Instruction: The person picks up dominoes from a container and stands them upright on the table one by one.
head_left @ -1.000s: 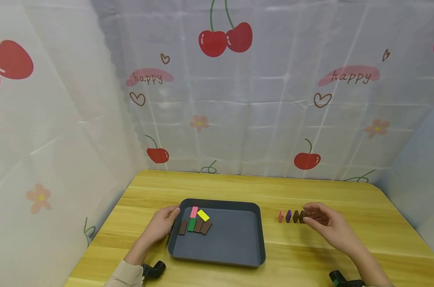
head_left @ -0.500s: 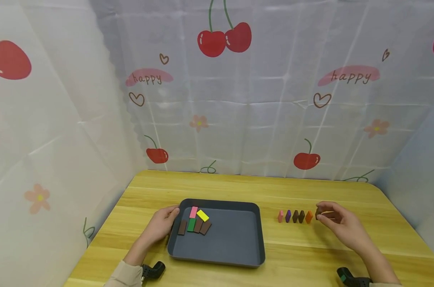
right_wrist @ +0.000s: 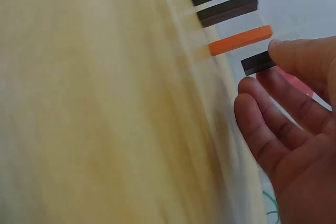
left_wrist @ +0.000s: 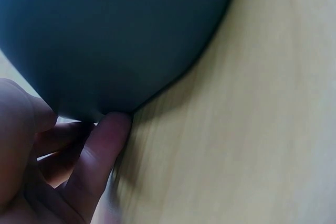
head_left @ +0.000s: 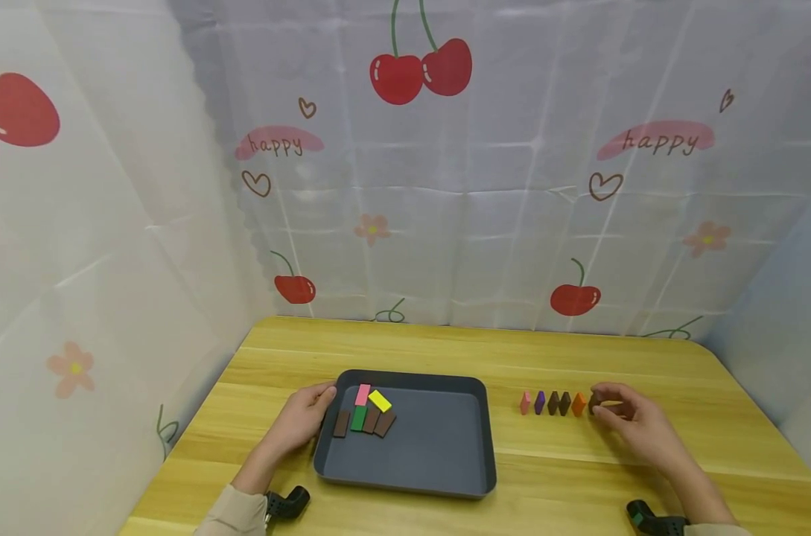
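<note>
My right hand (head_left: 636, 428) pinches a dark brown domino (right_wrist: 255, 64) between thumb and fingers, at the right end of a row. Whether its lower end touches the table cannot be told. Beside it stands an orange domino (head_left: 579, 404), upright and a small gap away. Farther left in the row are two dark brown dominoes (right_wrist: 227, 10), a purple domino (head_left: 540, 403) and a pink domino (head_left: 525, 403). My left hand (head_left: 302, 417) holds the left rim of a dark grey tray (head_left: 432, 447); in the left wrist view the thumb (left_wrist: 107, 132) is against its wall.
Inside the tray, at its left, lie a pink domino (head_left: 363, 394), a yellow domino (head_left: 380, 402), a green domino (head_left: 358, 418) and several brown dominoes (head_left: 341, 424). The wooden table (head_left: 405, 342) ends at a cherry-print curtain (head_left: 472, 253) behind and at the sides.
My right hand has moved right from beside the two brown dominoes, uncovering the orange one. Since half a second ago the pinched brown domino has come slightly lower. The left hand stays on the tray.
</note>
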The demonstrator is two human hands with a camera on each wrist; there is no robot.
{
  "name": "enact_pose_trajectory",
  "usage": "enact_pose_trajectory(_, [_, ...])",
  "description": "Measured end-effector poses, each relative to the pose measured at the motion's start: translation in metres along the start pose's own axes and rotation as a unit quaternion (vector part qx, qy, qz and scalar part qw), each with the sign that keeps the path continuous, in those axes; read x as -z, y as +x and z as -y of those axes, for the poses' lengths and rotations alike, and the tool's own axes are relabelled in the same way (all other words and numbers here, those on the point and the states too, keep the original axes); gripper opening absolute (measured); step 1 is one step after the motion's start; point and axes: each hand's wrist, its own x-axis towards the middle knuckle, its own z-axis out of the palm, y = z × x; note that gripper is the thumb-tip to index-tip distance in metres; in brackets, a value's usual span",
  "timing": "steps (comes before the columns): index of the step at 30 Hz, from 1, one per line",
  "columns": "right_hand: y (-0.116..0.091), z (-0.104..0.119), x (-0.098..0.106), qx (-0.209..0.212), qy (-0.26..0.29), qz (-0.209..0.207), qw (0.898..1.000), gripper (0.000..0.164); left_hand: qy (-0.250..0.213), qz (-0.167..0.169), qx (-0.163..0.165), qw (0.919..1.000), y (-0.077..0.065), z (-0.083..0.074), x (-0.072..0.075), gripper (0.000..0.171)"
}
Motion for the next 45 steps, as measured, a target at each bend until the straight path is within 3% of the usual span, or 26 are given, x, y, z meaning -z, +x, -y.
enact_pose_trajectory(20, [0.0044,-0.0088,-0.0045,-0.014,-0.028,0.003,1.000,0.039,0.007,-0.001,-0.009,0.9999,0.0032,-0.0015,0.0005,0.043])
enact_pose_trajectory(38, [0.0016,-0.0100,-0.0089,-0.028,0.014,0.011,0.999,0.049,0.009,-0.001,-0.009,0.9999,-0.0003,0.0007,0.0020,0.044])
enact_pose_trajectory(45, [-0.0026,-0.0025,-0.0022,-0.035,0.006,0.024,0.999,0.063,0.002,0.001,-0.006,1.0000,-0.0008,0.0006,0.0011,0.042])
